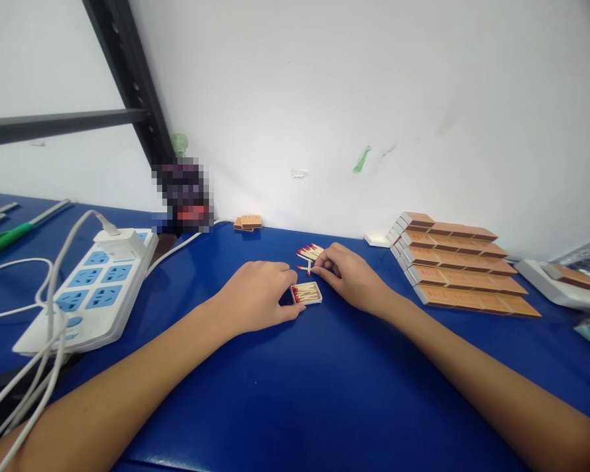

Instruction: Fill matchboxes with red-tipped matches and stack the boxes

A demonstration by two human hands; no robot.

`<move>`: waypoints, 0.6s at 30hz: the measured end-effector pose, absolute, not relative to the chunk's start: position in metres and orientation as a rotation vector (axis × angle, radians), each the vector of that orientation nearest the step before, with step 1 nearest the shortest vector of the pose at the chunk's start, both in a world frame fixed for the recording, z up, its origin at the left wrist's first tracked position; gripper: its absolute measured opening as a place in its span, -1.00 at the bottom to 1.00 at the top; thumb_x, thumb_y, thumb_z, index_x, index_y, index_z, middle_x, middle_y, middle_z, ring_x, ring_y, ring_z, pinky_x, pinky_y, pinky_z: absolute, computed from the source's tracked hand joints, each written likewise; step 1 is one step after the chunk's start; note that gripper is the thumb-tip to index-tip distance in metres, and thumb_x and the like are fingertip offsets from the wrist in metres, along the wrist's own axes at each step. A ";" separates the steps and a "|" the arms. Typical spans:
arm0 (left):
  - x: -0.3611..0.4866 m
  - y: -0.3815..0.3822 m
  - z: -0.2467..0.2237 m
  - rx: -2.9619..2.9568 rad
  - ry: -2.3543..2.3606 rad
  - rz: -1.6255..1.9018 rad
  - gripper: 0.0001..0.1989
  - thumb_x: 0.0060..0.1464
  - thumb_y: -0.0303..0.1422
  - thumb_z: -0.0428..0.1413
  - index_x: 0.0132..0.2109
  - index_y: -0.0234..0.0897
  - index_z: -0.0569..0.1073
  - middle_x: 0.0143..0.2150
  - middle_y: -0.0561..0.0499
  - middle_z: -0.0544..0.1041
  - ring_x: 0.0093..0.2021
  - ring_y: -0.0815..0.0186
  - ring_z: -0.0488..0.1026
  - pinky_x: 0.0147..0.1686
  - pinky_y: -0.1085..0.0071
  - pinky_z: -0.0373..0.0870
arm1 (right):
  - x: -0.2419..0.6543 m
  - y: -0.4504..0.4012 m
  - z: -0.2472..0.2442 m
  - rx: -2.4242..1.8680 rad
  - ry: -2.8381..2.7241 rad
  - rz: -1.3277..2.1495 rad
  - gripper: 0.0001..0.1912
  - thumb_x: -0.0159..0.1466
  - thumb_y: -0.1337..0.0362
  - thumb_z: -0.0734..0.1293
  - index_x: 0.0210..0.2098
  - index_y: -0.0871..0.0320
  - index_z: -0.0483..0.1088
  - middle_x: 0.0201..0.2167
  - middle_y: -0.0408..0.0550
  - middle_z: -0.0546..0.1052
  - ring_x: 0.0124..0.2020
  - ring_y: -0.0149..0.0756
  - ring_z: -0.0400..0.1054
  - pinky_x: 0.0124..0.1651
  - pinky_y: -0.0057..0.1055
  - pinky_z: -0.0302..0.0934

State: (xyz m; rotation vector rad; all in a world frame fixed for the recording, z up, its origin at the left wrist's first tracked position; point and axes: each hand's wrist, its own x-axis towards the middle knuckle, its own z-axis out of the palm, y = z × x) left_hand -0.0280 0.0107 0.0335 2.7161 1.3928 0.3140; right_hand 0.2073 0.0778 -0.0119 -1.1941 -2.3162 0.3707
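Observation:
My left hand point(260, 295) grips the left end of a small white matchbox tray point(319, 293), its thumb on the near side and its fingers on the far side. Inside the tray lie several matches point(305, 292) with red heads pointing left. Just beyond it, my right hand point(347, 272) is closed, thumb and forefinger pinched at a match point(309, 267). Another match touches or crosses that one; which, I cannot tell. A loose pile of red-headed matches point(309, 252) lies behind, partly hidden by my right hand.
Stacked orange matchboxes point(462, 262) form steps at right, beside a white device point(560, 285) bearing an orange box. More matchboxes point(248, 223) sit by the wall. A power strip point(93, 288) with white cables occupies the left, near a black metal frame point(128, 72).

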 end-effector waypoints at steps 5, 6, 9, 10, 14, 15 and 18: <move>-0.028 0.011 0.034 2.708 1.387 0.317 -0.73 0.22 -0.13 0.21 -0.22 -0.27 0.55 -0.25 -0.01 0.58 -0.29 0.23 0.51 -0.33 0.32 0.28 | 0.211 0.081 -0.015 -1.173 -2.351 0.355 -0.90 0.43 0.26 0.33 -0.22 0.09 0.46 -0.28 -0.10 0.42 -0.35 -0.30 0.32 -0.26 -0.35 0.20; -0.028 0.011 0.033 2.704 1.389 0.316 -0.73 0.22 -0.13 0.21 -0.22 -0.27 0.55 -0.25 -0.01 0.58 -0.28 0.23 0.51 -0.33 0.32 0.29 | 0.211 0.081 -0.015 -1.172 -2.363 0.348 -0.90 0.44 0.27 0.32 -0.23 0.10 0.45 -0.28 -0.09 0.42 -0.35 -0.30 0.33 -0.26 -0.35 0.21; -0.029 0.010 0.032 2.709 1.393 0.314 -0.72 0.22 -0.12 0.20 -0.21 -0.27 0.55 -0.24 -0.01 0.58 -0.28 0.22 0.51 -0.35 0.31 0.27 | 0.213 0.078 -0.011 -1.145 -2.411 0.310 -0.89 0.46 0.28 0.29 -0.21 0.10 0.43 -0.23 -0.06 0.44 -0.32 -0.29 0.36 -0.24 -0.34 0.23; -0.029 0.010 0.032 2.714 1.393 0.320 -0.72 0.22 -0.12 0.20 -0.20 -0.27 0.55 -0.24 -0.01 0.58 -0.28 0.22 0.51 -0.35 0.31 0.27 | 0.213 0.076 -0.009 -1.128 -2.427 0.287 -0.89 0.47 0.28 0.27 -0.20 0.10 0.42 -0.21 -0.05 0.44 -0.30 -0.27 0.38 -0.22 -0.33 0.25; -0.029 0.010 0.032 2.710 1.387 0.337 -0.73 0.22 -0.13 0.21 -0.20 -0.27 0.56 -0.24 0.00 0.58 -0.27 0.22 0.51 -0.33 0.30 0.29 | 0.216 0.062 0.004 -1.052 -2.464 0.149 -0.86 0.51 0.25 0.22 -0.15 0.08 0.39 -0.15 0.01 0.45 -0.22 -0.20 0.42 -0.15 -0.28 0.30; -0.029 0.010 0.032 2.704 1.392 0.338 -0.73 0.22 -0.13 0.21 -0.21 -0.27 0.56 -0.24 0.00 0.58 -0.27 0.22 0.51 -0.33 0.31 0.29 | 0.216 0.058 0.007 -1.046 -2.468 0.114 -0.85 0.51 0.24 0.20 -0.15 0.08 0.39 -0.15 0.02 0.45 -0.23 -0.19 0.41 -0.15 -0.26 0.30; -0.029 0.011 0.033 2.694 1.401 0.333 -0.72 0.21 -0.12 0.21 -0.20 -0.27 0.55 -0.25 0.00 0.58 -0.28 0.23 0.51 -0.35 0.31 0.27 | 0.220 0.050 0.010 -1.059 -2.486 0.094 -0.84 0.52 0.23 0.19 -0.16 0.07 0.36 -0.18 0.02 0.43 -0.29 -0.21 0.38 -0.20 -0.26 0.29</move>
